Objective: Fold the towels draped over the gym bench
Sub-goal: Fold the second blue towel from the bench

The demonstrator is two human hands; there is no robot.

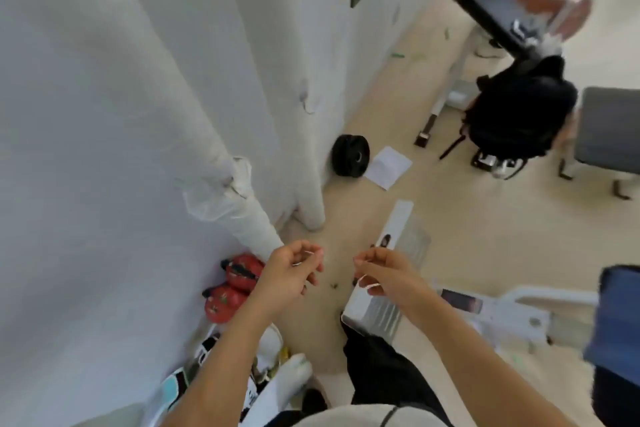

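My left hand [294, 270] and my right hand [381, 274] are raised side by side over the floor, a small gap between them, fingers curled. The right hand's fingertips pinch a thin white loop [367, 282] that hangs just below them. A thin white strand [304, 258] crosses my left fingertips, which pinch it. A blue cloth [616, 315], blurred, lies at the right edge over a white bench frame [519, 305]. Neither hand touches it. A black padded bench [485, 3] stands far off at the top right.
White curtains [138, 97] fill the left side. On the beige floor lie a black weight plate [349, 156], a white sheet of paper [388, 166], red round weights [235, 284] and a white ribbed box [381, 308]. A black backpack [519, 107] and a grey seat [609, 128] stand at the right.
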